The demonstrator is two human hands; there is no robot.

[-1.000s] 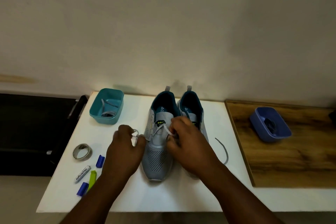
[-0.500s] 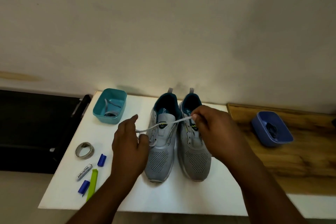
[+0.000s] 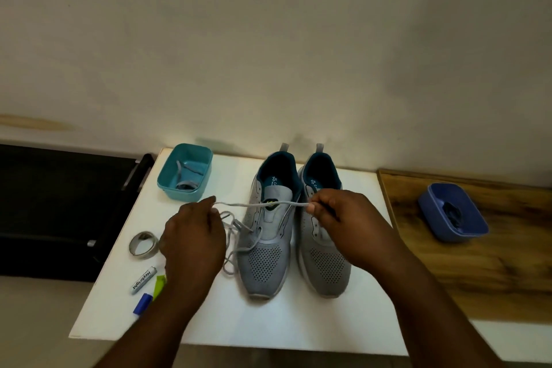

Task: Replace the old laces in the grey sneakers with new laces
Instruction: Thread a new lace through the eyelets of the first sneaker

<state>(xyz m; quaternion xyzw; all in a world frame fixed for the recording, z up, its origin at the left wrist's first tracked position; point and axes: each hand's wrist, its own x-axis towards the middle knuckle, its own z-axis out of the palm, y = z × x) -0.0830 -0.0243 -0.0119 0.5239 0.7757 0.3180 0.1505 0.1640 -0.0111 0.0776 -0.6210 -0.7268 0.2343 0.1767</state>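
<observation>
Head view, lace: a thin pale grey cord, stretched level between the two hands above the tongue of the left shoe; the rest of it falls in loose loops beside that shoe's near-left side and onto the worktop.
Lace handling: judged light, soft and limp. It holds no shape of its own, so only the taut span can be steered. Best taken close to the tip, where a stiff end would feed an eyelet; whether this tip has one is too small to tell.
Left hand: fingers curled, pinching the lace at its left end.
Right hand: thumb and forefinger pinch the other end, over the right shoe.
Shoes: a grey pair with perforated toes and teal linings, side by side, toes toward the person. They look light but steady enough to stay put under a gentle pull.
Lacing: the lace passes through the left shoe's lower eyelets; the right shoe shows none that I can make out.
Teal tub: at the worktop's far left corner, with a grey lace inside.
Blue tub: on the wooden top to the right, something dark inside.
</observation>
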